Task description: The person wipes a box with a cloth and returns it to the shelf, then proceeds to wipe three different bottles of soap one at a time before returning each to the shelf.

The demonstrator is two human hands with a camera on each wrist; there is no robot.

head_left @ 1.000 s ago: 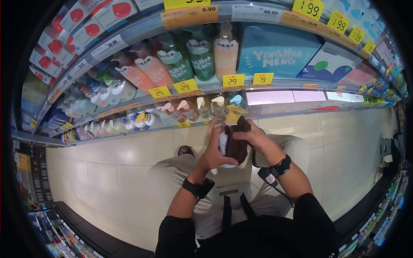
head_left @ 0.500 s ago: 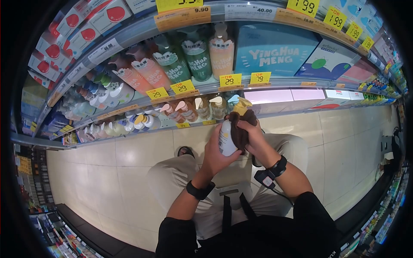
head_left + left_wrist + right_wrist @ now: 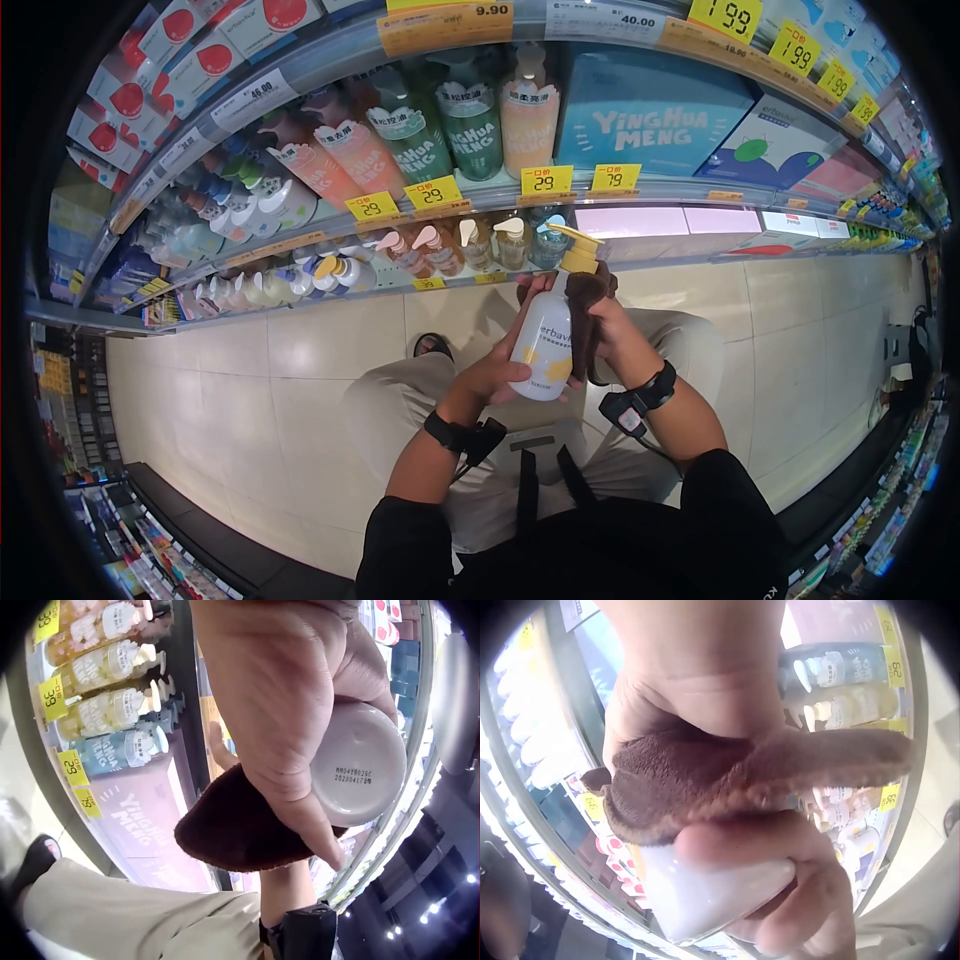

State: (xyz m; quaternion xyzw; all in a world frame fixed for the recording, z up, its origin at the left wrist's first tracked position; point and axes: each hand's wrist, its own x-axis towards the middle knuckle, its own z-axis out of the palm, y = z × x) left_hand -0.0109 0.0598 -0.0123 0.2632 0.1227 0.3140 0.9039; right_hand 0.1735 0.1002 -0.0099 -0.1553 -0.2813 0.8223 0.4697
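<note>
A white pump bottle [image 3: 543, 345] with a yellow pump [image 3: 577, 248] and yellow print is held tilted between both hands, its label facing up. My left hand [image 3: 492, 372] grips its left side, the thumb across the lower front; in the left wrist view the bottle's round base [image 3: 358, 766] shows printed code. My right hand [image 3: 612, 328] holds a dark brown cloth [image 3: 584, 300] against the bottle's right side. Folds of that cloth [image 3: 682, 776] cover part of the bottle [image 3: 705, 889] in the right wrist view, and hide some right fingers.
Ahead, a shelf [image 3: 480, 206] carries pump bottles, a blue box [image 3: 655, 115] and price tags. Below it stand smaller pump bottles [image 3: 438, 248] and pink boxes [image 3: 632, 222], close beyond the held bottle. Bent knees [image 3: 395, 395] flank the hands above a tiled floor [image 3: 235, 400].
The bottle has turned so its printed front faces up, where its side with a barcode showed before. The left hand has shifted down and left along it; the cloth has moved to the right.
</note>
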